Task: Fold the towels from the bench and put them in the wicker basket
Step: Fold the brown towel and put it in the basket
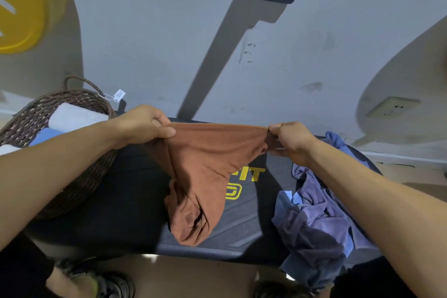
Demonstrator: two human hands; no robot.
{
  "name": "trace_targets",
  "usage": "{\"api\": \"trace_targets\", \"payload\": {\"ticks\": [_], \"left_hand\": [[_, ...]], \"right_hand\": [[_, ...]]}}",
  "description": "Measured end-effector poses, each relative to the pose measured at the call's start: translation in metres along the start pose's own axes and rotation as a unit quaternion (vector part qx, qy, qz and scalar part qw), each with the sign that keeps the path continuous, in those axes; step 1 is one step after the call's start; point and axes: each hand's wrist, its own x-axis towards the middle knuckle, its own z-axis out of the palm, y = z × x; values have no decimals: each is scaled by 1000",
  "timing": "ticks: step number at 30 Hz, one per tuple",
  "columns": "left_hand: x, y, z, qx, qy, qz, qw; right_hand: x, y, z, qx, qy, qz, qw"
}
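Observation:
A rust-brown towel [203,167] hangs stretched between my hands above the black bench [125,201]. My left hand [145,123] pinches its left top corner and my right hand [290,140] pinches the right top corner. The towel's lower part droops in a bunch onto the bench. A dark wicker basket [79,176] stands at the bench's left end, holding a folded white towel [75,116] and a folded blue towel [46,135]. A crumpled heap of purple and blue towels [319,220] lies at the bench's right end, under my right forearm.
The bench top carries yellow lettering [251,174]. Behind it is a grey wall with a power socket [391,106] at the right. A paper tag [119,95] hangs from the basket handle. My shoes [108,283] show on the floor below the bench's front edge.

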Motion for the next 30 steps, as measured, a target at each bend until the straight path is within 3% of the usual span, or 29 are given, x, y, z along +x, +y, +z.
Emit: {"api": "trace_targets", "payload": {"ticks": [3, 5, 8, 11, 17, 22, 25, 30], "left_hand": [[10, 0, 11, -183, 63, -33, 980], [18, -1, 19, -218, 98, -37, 970], [28, -5, 31, -109, 132, -33, 985], [24, -11, 47, 55, 109, -46, 991], [-14, -10, 77, 292, -96, -41, 951], [-41, -30, 116, 309, -171, 4, 935], [-42, -38, 125, 297, -122, 48, 946], [-39, -36, 121, 180, -72, 71, 978]], "right_hand": [[4, 3, -2, -1, 14, 4, 1000], [7, 6, -4, 9, 23, 12, 1000], [14, 12, -7, -19, 16, 42, 999], [15, 19, -7, -121, -21, 56, 991], [-7, 32, 28, -309, -174, 87, 931], [-25, 62, 75, -360, -220, 60, 905], [-35, 83, 99, -343, -245, 43, 906], [-34, 83, 110, -260, -250, 21, 932]]}}
